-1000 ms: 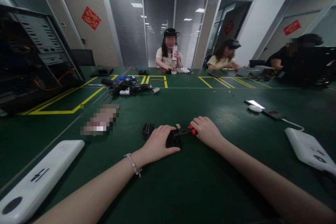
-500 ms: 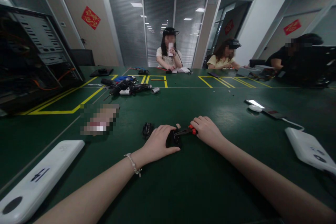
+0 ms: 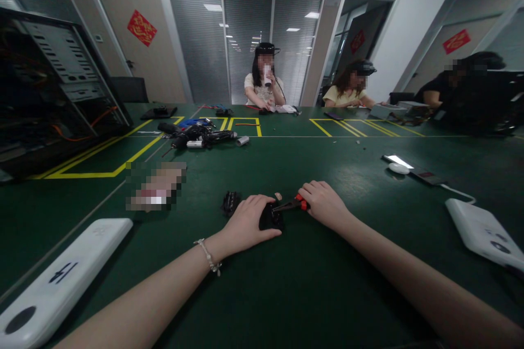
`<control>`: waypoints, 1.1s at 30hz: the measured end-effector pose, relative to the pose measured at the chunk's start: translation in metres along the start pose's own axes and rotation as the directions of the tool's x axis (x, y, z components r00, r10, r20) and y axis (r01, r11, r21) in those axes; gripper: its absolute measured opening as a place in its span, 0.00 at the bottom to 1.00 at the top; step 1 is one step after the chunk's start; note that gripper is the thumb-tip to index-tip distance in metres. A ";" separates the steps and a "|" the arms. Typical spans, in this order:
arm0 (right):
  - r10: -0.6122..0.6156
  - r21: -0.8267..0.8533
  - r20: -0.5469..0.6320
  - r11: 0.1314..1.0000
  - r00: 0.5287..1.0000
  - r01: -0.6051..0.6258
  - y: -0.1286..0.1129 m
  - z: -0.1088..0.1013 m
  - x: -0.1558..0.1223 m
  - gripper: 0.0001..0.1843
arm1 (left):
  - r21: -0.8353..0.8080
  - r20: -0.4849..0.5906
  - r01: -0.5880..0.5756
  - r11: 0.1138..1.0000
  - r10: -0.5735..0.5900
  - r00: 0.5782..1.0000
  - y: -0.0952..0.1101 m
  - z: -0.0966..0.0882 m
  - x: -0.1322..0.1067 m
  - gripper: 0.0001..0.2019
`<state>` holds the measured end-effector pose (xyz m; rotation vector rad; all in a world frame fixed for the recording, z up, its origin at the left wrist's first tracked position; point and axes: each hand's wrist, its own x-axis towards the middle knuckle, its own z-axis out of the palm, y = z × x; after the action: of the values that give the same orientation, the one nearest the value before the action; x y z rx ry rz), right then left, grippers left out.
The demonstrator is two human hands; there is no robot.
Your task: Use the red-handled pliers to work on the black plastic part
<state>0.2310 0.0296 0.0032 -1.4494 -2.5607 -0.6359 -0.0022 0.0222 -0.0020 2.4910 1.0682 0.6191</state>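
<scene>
Head view, near left: a white slab-shaped device lies flat on the green table, with a black mark and a dark round spot on its top.
Near right: a second white device lies flat, well apart from both hands.
Left wrist: a beaded bracelet sits around it.
Left hand: palm down, fingers curled over a small black part, thumb laid along its near side, pinning it to the table.
Black part: on the table at centre, between the two hands, mostly covered by the left one.
Right hand: closed around the red handles of the pliers; the fingers hide most of the grips.
Pliers: the dark nose points left and meets the top of the black part; whether it bites on anything is too small to tell.
Just left of the left hand: a second small black piece lies loose, untouched.
Middle right: a phone with a lit screen, a white round object just beside it.
Middle left: a heap of dark tools beside yellow tape lines; an open computer case stands at the table's left edge.
Far side: three people sit at the table, one with a hand raised to the face.
</scene>
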 end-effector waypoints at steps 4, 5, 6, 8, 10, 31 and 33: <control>0.003 -0.005 0.004 1.000 1.000 -0.003 -0.001 0.001 0.000 0.11 | 0.003 -0.009 -0.003 1.000 0.003 1.000 0.001 0.000 0.000 0.28; 0.000 -0.004 0.003 1.000 1.000 0.000 -0.001 0.001 0.000 0.11 | 0.002 -0.007 -0.002 1.000 0.002 1.000 0.001 0.000 0.000 0.28; -0.003 -0.003 0.001 1.000 1.000 0.003 -0.001 0.001 0.000 0.11 | 0.000 -0.006 0.000 1.000 0.000 1.000 0.002 0.000 0.000 0.28; -0.012 0.001 -0.001 1.000 1.000 0.012 -0.001 0.000 0.001 0.11 | -0.004 -0.001 0.003 1.000 -0.003 1.000 0.002 -0.001 0.000 0.28; -0.018 0.003 0.001 1.000 1.000 0.018 -0.001 -0.001 0.001 0.11 | -0.006 0.002 0.004 1.000 -0.004 1.000 0.002 -0.001 -0.001 0.28; -0.010 0.006 0.017 1.000 1.000 0.010 -0.001 -0.001 0.001 0.12 | -0.001 0.011 0.008 1.000 -0.008 1.000 0.003 -0.002 0.000 0.28; -0.005 -0.004 0.017 1.000 1.000 0.005 -0.002 -0.001 0.001 0.11 | 0.004 0.003 0.001 1.000 -0.001 1.000 0.003 -0.002 -0.001 0.28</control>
<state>0.2291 0.0292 0.0035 -1.4566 -2.5786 -0.6328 -0.0015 0.0199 0.0010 2.4939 1.0700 0.6131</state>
